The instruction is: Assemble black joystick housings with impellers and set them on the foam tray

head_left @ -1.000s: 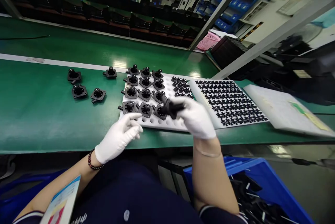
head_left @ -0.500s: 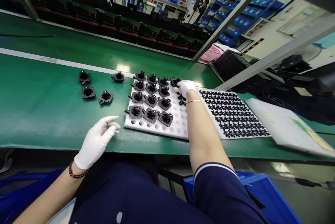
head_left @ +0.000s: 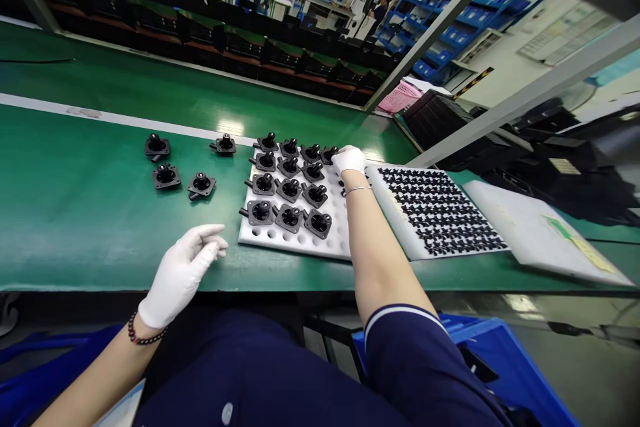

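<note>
My gloved right hand [head_left: 349, 160] is at the far edge of a white foam tray [head_left: 300, 245], its fingers closed on a black plastic housing [head_left: 329, 154] with a square flange. That housing sits at the right end of the back row, partly hidden by the glove. Several like housings [head_left: 289, 188] stand in rows on the tray, side spouts pointing left. My gloved left hand [head_left: 183, 270] hovers over the table's front edge, left of the tray, fingers loosely curled and apart, with nothing in it. Four-flanged loose housings [head_left: 167, 176] lie on the green table beyond it.
Right of the tray, another white foam sheet [head_left: 415, 250] carries rows of small black finned parts [head_left: 445, 210]. A white board [head_left: 540, 230] lies farther right. Black bins [head_left: 200, 34] line the back behind a metal rail. A blue crate [head_left: 500, 354] stands below the table edge.
My right hand has moved slightly left and down, setting the black housing into line with the back row. My left hand has barely moved.
</note>
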Demonstrator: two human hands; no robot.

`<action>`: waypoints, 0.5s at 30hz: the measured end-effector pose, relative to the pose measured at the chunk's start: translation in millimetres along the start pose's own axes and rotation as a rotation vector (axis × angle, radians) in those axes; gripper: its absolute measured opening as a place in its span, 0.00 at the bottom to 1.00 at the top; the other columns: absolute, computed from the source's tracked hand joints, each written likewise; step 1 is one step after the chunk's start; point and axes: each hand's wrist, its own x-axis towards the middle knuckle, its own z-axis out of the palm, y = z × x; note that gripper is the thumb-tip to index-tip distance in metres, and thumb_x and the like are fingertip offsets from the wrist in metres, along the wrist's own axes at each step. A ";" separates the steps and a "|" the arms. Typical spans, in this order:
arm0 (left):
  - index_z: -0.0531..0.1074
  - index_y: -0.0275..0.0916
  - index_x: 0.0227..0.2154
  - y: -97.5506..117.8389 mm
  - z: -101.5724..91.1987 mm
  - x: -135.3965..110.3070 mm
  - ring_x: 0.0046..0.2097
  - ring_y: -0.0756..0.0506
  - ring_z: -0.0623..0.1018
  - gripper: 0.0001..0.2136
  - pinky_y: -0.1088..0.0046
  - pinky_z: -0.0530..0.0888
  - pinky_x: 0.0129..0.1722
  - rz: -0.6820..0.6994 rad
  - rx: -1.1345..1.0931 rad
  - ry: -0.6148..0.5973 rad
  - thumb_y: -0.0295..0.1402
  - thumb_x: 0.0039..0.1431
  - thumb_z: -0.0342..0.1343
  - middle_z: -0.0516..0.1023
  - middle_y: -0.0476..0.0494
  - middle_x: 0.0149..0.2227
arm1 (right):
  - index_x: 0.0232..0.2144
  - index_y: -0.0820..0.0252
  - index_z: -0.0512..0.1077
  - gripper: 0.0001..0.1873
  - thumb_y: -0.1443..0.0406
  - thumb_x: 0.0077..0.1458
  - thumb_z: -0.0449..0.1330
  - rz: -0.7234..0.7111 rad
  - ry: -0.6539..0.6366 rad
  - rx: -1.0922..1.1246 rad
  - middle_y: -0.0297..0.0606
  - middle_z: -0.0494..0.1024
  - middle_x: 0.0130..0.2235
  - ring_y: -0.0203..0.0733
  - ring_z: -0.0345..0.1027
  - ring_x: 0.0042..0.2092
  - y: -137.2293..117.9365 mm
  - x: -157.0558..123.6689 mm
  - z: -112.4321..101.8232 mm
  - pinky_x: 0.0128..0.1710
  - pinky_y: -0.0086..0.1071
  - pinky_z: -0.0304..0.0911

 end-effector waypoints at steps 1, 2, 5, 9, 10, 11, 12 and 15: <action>0.74 0.34 0.52 -1.2 -1.2 -0.2 0.38 0.46 0.82 0.23 0.71 0.82 0.45 -0.005 -0.003 0.000 0.49 0.64 0.59 0.82 0.42 0.38 | 0.43 0.66 0.78 0.09 0.64 0.67 0.64 0.009 0.008 -0.009 0.47 0.81 0.46 0.47 0.77 0.51 -0.6 -0.5 1.1 0.56 0.45 0.73; 0.74 0.34 0.52 -2.3 -2.3 -0.4 0.38 0.46 0.82 0.23 0.72 0.82 0.45 -0.010 -0.005 0.000 0.49 0.64 0.59 0.82 0.42 0.38 | 0.43 0.66 0.78 0.09 0.64 0.67 0.64 0.021 0.014 -0.016 0.48 0.81 0.46 0.48 0.77 0.51 -0.9 -1.1 2.0 0.56 0.46 0.72; 0.74 0.34 0.52 -4.4 -3.8 -0.2 0.38 0.47 0.82 0.24 0.72 0.82 0.45 -0.017 -0.010 0.002 0.49 0.64 0.60 0.82 0.42 0.39 | 0.44 0.67 0.78 0.08 0.66 0.67 0.62 0.041 0.030 -0.038 0.51 0.81 0.47 0.50 0.77 0.53 -0.8 -2.7 3.2 0.57 0.47 0.72; 0.74 0.35 0.52 -4.9 -3.7 0.4 0.38 0.47 0.82 0.23 0.72 0.82 0.45 -0.019 -0.016 0.001 0.49 0.65 0.60 0.82 0.42 0.39 | 0.46 0.68 0.78 0.11 0.70 0.65 0.58 0.029 0.038 -0.056 0.55 0.81 0.49 0.53 0.76 0.54 -0.5 -4.8 1.5 0.57 0.45 0.71; 0.74 0.35 0.52 -4.9 -3.9 0.2 0.38 0.47 0.82 0.23 0.72 0.82 0.44 -0.017 -0.014 0.001 0.48 0.65 0.60 0.82 0.42 0.39 | 0.46 0.68 0.79 0.12 0.71 0.65 0.57 0.020 0.041 -0.058 0.56 0.81 0.49 0.54 0.76 0.54 -0.6 -5.7 0.9 0.56 0.45 0.71; 0.74 0.35 0.52 -5.0 -4.5 0.0 0.38 0.46 0.82 0.22 0.72 0.82 0.44 -0.016 -0.010 0.002 0.48 0.65 0.60 0.82 0.42 0.39 | 0.46 0.67 0.79 0.14 0.71 0.64 0.55 0.011 0.044 -0.060 0.57 0.81 0.49 0.55 0.76 0.54 -0.8 -6.9 0.5 0.56 0.44 0.71; 0.74 0.35 0.52 -5.1 -5.2 -0.3 0.38 0.46 0.82 0.22 0.72 0.82 0.44 -0.014 -0.006 0.004 0.48 0.65 0.60 0.82 0.42 0.38 | 0.46 0.67 0.79 0.15 0.72 0.64 0.54 0.002 0.049 -0.061 0.57 0.81 0.49 0.57 0.76 0.54 -1.1 -8.3 0.1 0.55 0.44 0.71; 0.75 0.35 0.51 -5.9 -7.5 -0.7 0.38 0.46 0.81 0.22 0.71 0.82 0.44 -0.017 0.003 0.016 0.48 0.65 0.60 0.82 0.42 0.38 | 0.48 0.66 0.79 0.18 0.73 0.63 0.51 -0.017 0.068 -0.069 0.58 0.81 0.49 0.58 0.76 0.53 -3.8 -13.5 -0.8 0.53 0.42 0.70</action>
